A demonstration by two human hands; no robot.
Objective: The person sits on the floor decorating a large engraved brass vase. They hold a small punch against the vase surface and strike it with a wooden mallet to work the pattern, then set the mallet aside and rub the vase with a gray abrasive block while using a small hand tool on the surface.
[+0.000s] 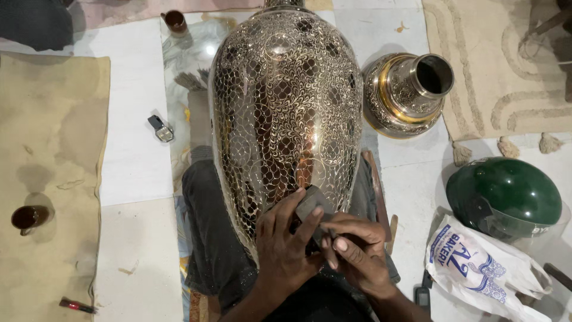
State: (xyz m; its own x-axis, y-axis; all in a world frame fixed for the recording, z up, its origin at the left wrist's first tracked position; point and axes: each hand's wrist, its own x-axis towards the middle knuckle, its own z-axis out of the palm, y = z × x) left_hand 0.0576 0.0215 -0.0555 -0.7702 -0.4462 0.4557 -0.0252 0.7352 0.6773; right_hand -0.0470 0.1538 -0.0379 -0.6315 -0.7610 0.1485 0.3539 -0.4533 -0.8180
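A large engraved brass vase (286, 101) lies lengthwise across my lap, its surface covered with fine leaf and scale patterns. My left hand (286, 244) and my right hand (354, 250) meet at the vase's near end. Together they pinch a small dark grey block (311, 201) and press it against the metal. My left fingers lie over the block's top; my right fingers grip it from the side. My dark trousers (208, 226) show under the vase.
A smaller brass vase piece (405, 92) stands to the right. A green helmet (506, 194) and a white printed plastic bag (476, 268) lie at right. A wristwatch (160, 127), two brown cups (28, 217) (175, 21), a beige mat (53, 137) and a red pen (77, 306) sit at left.
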